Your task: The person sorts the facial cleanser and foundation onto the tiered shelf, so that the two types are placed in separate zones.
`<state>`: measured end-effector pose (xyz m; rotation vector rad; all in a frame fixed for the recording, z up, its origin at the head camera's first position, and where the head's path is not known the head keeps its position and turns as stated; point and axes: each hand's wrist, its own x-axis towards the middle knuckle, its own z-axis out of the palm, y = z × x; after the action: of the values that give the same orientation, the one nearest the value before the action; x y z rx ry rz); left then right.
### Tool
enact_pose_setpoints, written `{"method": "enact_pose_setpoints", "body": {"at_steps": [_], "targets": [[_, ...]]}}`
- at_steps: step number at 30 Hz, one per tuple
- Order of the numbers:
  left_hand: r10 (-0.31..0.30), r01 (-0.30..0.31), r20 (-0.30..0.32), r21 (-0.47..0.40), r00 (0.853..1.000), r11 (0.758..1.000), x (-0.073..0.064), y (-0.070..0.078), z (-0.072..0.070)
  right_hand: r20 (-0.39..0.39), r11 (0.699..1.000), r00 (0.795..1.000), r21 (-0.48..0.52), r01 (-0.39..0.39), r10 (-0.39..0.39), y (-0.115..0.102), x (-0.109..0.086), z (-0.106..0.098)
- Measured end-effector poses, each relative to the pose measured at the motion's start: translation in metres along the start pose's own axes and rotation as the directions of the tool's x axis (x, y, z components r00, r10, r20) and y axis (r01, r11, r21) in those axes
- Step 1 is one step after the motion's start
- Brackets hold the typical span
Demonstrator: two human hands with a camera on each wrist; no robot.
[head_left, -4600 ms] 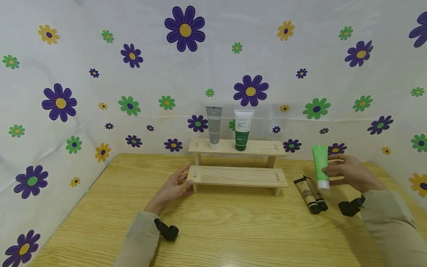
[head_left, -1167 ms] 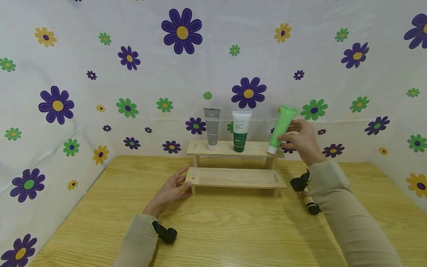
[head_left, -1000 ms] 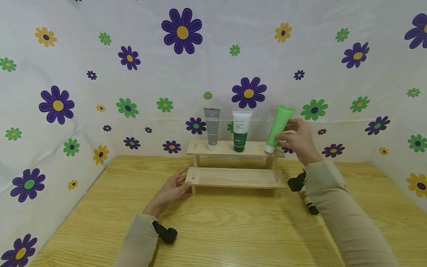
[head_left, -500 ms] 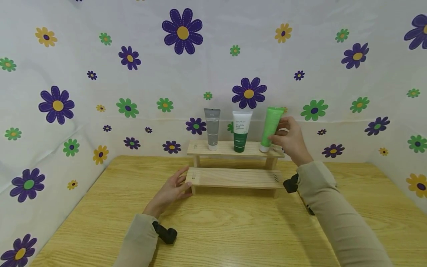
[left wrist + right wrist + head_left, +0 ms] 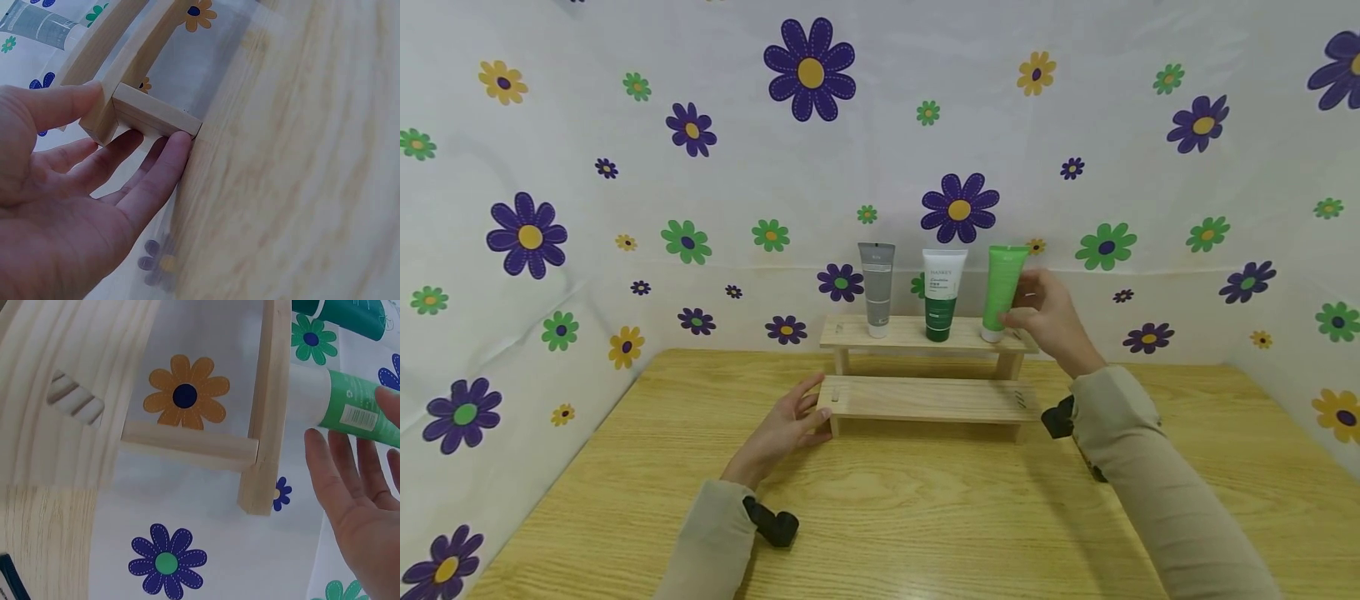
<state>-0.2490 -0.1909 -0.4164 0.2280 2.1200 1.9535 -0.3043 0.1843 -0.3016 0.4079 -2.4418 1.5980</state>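
A light green squeeze tube (image 5: 1002, 287) stands cap down at the right end of the upper wooden shelf. My right hand (image 5: 1051, 321) holds it, thumb in front and fingers at its far side; the right wrist view shows the tube (image 5: 353, 406) beside its white cap. To its left stand a white-and-green tube (image 5: 942, 296) and a grey tube (image 5: 878, 287), both upright on their caps. My left hand (image 5: 786, 425) grips the left end of the lower shelf (image 5: 925, 398). In the left wrist view its thumb touches the board and its fingertips touch the leg (image 5: 153, 115).
The two-step wooden stand rests on a wood-grain table (image 5: 865, 517). A flower-patterned sheet (image 5: 737, 167) rises behind and at the sides. Beside the right sleeve (image 5: 1150, 467) only a dark bit of a lying tube (image 5: 1098, 473) shows.
The green tube has come from above the table at the right to the upper shelf, moved left along it and turned from tilted to upright. My left hand has stayed at the stand.
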Motion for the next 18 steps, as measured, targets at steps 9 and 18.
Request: {"method": "enact_pose_setpoints", "body": {"at_steps": [9, 18], "targets": [[0.005, -0.005, 0.018, -0.002, 1.0, 1.0, 0.001, 0.0, 0.0, 0.023, 0.997, 0.998, -0.051, -0.052, 0.053, 0.014, -0.011, -0.023], [0.019, -0.019, 0.029, 0.008, 0.999, 1.0, -0.002, 0.001, 0.0, 0.033, 0.996, 0.996, -0.006, -0.088, 0.089, 0.027, -0.024, -0.037]]}}
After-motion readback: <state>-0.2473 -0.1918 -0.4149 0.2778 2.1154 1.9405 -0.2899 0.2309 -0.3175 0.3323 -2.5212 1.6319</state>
